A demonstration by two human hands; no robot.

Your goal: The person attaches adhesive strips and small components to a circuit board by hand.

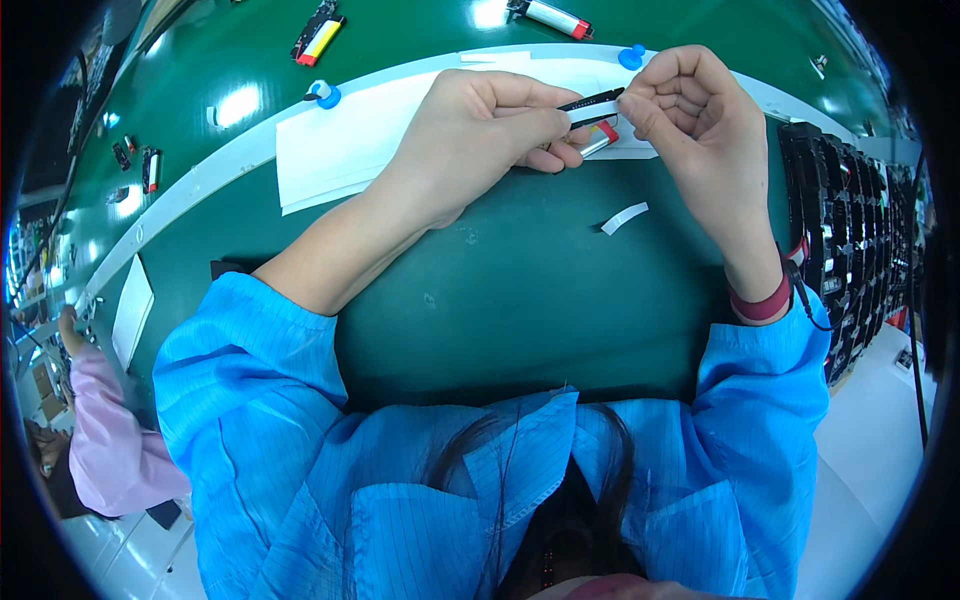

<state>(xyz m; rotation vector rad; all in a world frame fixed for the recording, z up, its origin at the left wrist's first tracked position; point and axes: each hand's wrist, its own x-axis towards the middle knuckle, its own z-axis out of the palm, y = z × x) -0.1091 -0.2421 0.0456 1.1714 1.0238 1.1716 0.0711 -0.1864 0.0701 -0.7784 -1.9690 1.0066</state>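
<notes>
My left hand (455,140) is closed on a small black electronic part (596,99), held between thumb and fingers above the table. A narrow white strip (594,113) lies along that part. Below the strip shows a silver battery with a red end (601,140), partly hidden by my left fingers. My right hand (715,150) pinches the far right end of the white strip between thumb and forefinger, its other fingers curled in. Another short white strip (625,217) rests on the green table, nearer to me than the hands.
White paper sheets (325,150) lie beneath my hands, beside blue pushpin-shaped knobs (325,95). Beyond a pale curved rail (180,200) are several battery assemblies (322,42). A black tray stack (835,210) stands at right. At left sits a person in a pink sleeve (115,430).
</notes>
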